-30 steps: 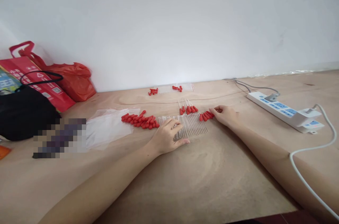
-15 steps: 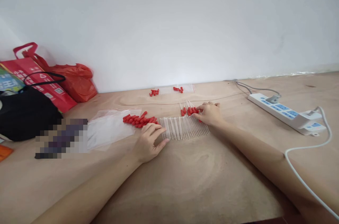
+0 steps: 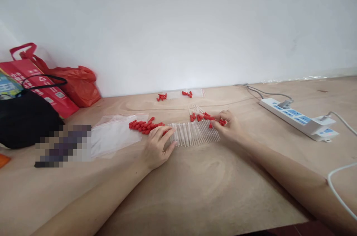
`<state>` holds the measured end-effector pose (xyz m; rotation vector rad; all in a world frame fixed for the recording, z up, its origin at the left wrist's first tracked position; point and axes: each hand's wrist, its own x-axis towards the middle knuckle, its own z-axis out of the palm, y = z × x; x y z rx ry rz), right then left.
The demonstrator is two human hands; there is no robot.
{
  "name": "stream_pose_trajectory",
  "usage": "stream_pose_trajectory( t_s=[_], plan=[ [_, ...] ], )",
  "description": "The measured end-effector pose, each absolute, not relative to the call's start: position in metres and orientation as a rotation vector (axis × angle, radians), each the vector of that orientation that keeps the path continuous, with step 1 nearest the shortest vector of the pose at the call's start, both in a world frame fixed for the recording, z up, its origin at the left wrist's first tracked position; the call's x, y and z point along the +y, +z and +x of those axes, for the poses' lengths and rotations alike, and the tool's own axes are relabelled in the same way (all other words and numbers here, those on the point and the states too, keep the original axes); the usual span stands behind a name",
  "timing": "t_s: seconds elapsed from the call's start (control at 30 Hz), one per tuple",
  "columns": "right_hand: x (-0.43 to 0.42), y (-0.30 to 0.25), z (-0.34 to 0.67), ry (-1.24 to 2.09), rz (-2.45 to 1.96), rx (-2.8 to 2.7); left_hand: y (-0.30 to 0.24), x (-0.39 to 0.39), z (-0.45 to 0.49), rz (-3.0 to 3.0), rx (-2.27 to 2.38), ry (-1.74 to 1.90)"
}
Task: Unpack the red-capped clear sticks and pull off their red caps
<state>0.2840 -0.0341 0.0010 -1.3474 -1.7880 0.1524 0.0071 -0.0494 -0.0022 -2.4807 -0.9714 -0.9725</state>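
Observation:
A row of clear thin tubes point(image 3: 195, 133) lies side by side on the wooden table point(image 3: 200, 187). My left hand point(image 3: 156, 146) rests flat at the row's left end, fingers stretched and touching the first tubes. A heap of red rubber caps point(image 3: 145, 126) lies just behind that hand. My right hand point(image 3: 227, 124) is at the row's far right end, fingers curled round several red caps point(image 3: 219, 121). A few tubes fitted with red caps point(image 3: 198, 115) lie behind the row.
Clear plastic bags point(image 3: 114, 135) lie left of the caps. Black bag point(image 3: 25, 118) and red bags point(image 3: 72, 83) stand at far left. A white power strip point(image 3: 298, 118) with cable lies at right. Two small bags holding red caps point(image 3: 175, 94) sit by the wall.
My left hand slid from the middle of the tube row to its left end. My right hand swept the red caps leftward, then drew back right with caps gathered in its fingers.

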Motion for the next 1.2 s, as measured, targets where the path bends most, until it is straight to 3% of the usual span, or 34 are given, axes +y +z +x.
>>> stream_pose_trajectory(
  t_s=[0.37, 0.7, 1.2],
  plan=[
    [-0.060, -0.015, 0.241, 0.082, -0.968, -2.114, -0.003, -0.052, 0.022, -2.407, -0.762, -0.930],
    [-0.063, -0.021, 0.231, -0.282, -0.851, -2.106, 0.000, -0.055, 0.026, -2.420, -0.651, -0.948],
    [-0.075, -0.013, 0.234, -0.259, -0.829, -2.230, 0.004, -0.066, 0.023, -2.503, -0.693, -0.894]
  ],
)
